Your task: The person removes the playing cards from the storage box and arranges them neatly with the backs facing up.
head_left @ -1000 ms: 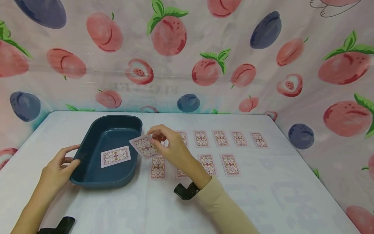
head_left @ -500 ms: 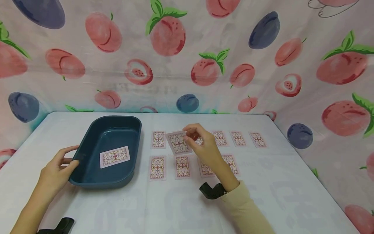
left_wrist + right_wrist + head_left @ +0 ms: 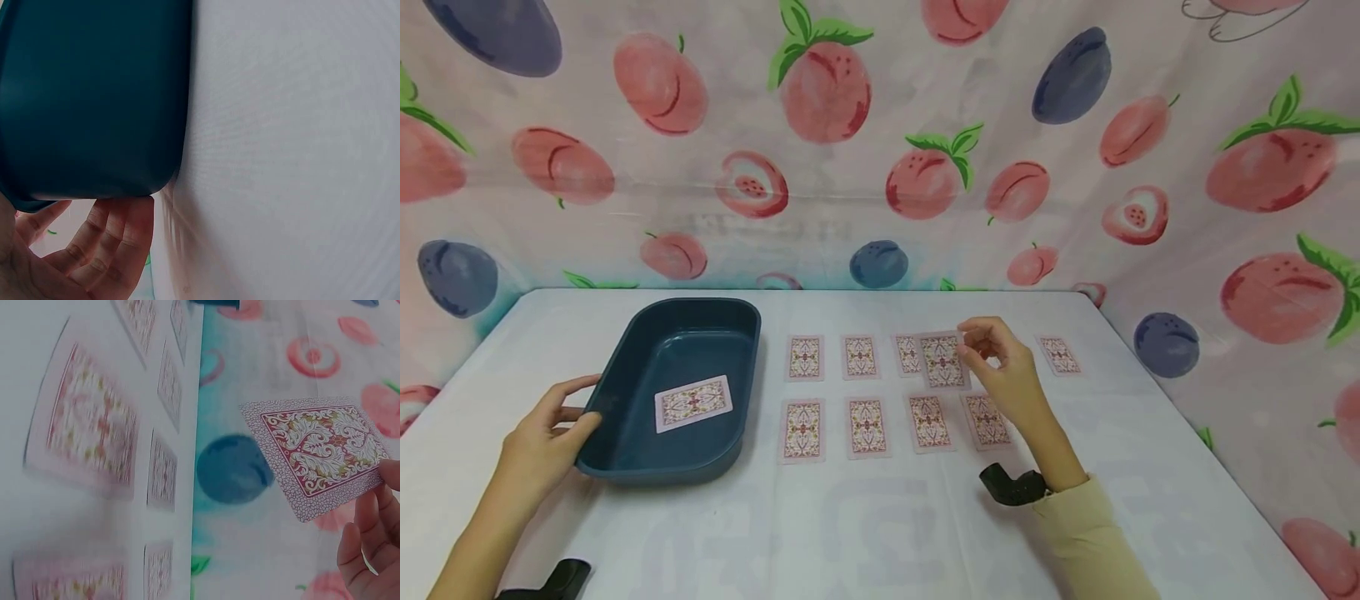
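Observation:
My right hand [image 3: 1006,367] pinches a playing card [image 3: 944,361] at its right edge, patterned back showing. In the head view this card partly covers another card [image 3: 907,357] of the back row. The right wrist view shows the held card [image 3: 325,450] raised off the table, thumb on its face and fingers behind. My left hand [image 3: 542,433] holds the near left side of a deep dark-blue tray [image 3: 747,417], thumb at the rim. In the left wrist view its fingers [image 3: 128,240] lie against the tray's outer wall [image 3: 100,112]. One card [image 3: 693,403] lies face down inside.
Two rows of face-down cards stretch right of the tray, including a near-left card [image 3: 802,430], a back-left card [image 3: 806,358] and a far-right card [image 3: 1060,356]. The white tabletop [image 3: 880,533] meets a fruit-printed cloth backdrop [image 3: 827,217] behind.
My right hand has carried the pinched card rightward from beside the tray, along the back row. My left hand stays on the tray, and the card inside lies as before.

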The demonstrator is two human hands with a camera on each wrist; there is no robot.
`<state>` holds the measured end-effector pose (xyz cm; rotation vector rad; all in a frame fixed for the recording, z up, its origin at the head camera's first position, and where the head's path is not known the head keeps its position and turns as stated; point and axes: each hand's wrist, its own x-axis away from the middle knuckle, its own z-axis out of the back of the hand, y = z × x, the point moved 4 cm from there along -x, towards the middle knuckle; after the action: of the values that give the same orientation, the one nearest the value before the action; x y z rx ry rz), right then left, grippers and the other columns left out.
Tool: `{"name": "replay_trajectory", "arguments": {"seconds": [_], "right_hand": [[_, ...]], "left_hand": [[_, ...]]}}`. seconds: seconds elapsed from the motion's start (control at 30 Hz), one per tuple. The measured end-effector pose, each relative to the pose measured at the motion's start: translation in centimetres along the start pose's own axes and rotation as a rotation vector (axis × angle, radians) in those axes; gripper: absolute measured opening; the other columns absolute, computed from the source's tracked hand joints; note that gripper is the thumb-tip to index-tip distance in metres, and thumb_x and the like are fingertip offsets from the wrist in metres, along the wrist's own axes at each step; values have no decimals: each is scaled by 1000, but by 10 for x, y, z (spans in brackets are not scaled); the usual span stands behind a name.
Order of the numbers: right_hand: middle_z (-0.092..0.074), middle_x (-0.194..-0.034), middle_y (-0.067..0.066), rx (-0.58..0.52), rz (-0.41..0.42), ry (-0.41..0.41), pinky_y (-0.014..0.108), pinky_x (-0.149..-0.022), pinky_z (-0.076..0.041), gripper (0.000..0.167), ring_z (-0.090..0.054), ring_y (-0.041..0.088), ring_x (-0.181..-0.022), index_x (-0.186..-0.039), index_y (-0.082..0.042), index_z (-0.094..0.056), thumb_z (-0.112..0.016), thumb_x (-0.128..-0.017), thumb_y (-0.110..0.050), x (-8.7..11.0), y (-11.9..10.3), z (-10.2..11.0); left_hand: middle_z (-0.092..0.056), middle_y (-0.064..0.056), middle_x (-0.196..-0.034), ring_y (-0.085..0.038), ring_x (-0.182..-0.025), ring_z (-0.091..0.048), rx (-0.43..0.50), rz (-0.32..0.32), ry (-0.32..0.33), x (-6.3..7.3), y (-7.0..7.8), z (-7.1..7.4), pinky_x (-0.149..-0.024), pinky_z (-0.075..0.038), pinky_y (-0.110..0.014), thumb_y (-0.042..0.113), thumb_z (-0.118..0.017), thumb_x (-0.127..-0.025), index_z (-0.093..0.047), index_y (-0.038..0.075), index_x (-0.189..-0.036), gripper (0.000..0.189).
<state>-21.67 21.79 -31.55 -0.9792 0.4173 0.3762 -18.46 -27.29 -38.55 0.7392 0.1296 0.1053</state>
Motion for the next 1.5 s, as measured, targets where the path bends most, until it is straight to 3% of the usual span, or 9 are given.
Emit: {"name": "replay_trajectory", "arguments": {"seconds": [0.17,0.4,0.7,0.9,1.03,1.17,1.33,1.4,1.5], "right_hand": [[-57,-87,13,89,-80,23,10,-69,-43,24,-52,2,-76,-112,-1,-55,-58,-88,-1,5,19,24],[-55,-88,13,224,-245,-13,15,-65,-42,31,-49,4,-73,-117,-3,-53,-57,-86,0,17,46,51],[-56,-90,14,322,-423,-109,22,-61,-41,37,-50,12,-75,-123,-2,-51,-56,-86,-4,31,78,79],[-57,-85,13,345,-481,-178,24,-56,-41,37,-51,14,-74,-121,2,-50,-58,-85,-4,39,97,84],[-56,-84,13,363,-506,-227,27,-56,-41,36,-50,17,-73,-120,3,-50,-57,-84,-3,43,107,83],[-54,-80,11,374,-544,-295,28,-55,-41,36,-49,16,-67,-117,5,-49,-58,-82,-2,44,114,81],[-53,-74,8,371,-570,-343,27,-53,-41,35,-48,14,-61,-112,5,-48,-61,-81,-2,45,117,79],[-53,-73,7,375,-576,-355,27,-53,-41,35,-48,14,-61,-112,6,-48,-61,-81,-2,44,118,78],[-53,-75,8,388,-590,-375,28,-55,-42,35,-49,15,-62,-112,7,-48,-61,-81,-3,43,119,79]], "left_hand": [[-55,-37,-113,-48,-92,-61,14,19,-7,0,-1,-2,-65,-52,-51,22,-46,-94,-34,5,-140,51],[-55,-37,-114,-48,-93,-61,13,20,-14,1,-1,-2,-66,-52,-52,22,-46,-94,-33,6,-141,51],[-55,-37,-114,-49,-94,-60,11,7,-11,0,-1,-1,-65,-53,-51,22,-46,-94,-34,5,-141,51],[-57,-36,-111,-46,-89,-63,5,5,2,0,-1,0,-58,-53,-39,21,-47,-93,-35,5,-139,50],[-56,-37,-112,-49,-92,-61,10,7,0,1,0,-1,-63,-53,-50,21,-46,-94,-35,5,-140,50],[-55,-38,-112,-49,-92,-60,8,-3,-1,0,1,0,-64,-53,-50,21,-46,-94,-34,5,-140,50],[-58,-35,-111,-42,-85,-64,-3,-3,5,-1,-1,1,-55,-49,-28,22,-48,-94,-36,6,-139,50],[-58,-35,-111,-41,-84,-65,-5,0,5,0,-1,0,-55,-48,-26,22,-48,-93,-36,6,-139,50],[-58,-35,-111,-44,-86,-64,0,-6,3,0,-1,0,-58,-52,-36,22,-47,-93,-36,6,-139,50]]}}
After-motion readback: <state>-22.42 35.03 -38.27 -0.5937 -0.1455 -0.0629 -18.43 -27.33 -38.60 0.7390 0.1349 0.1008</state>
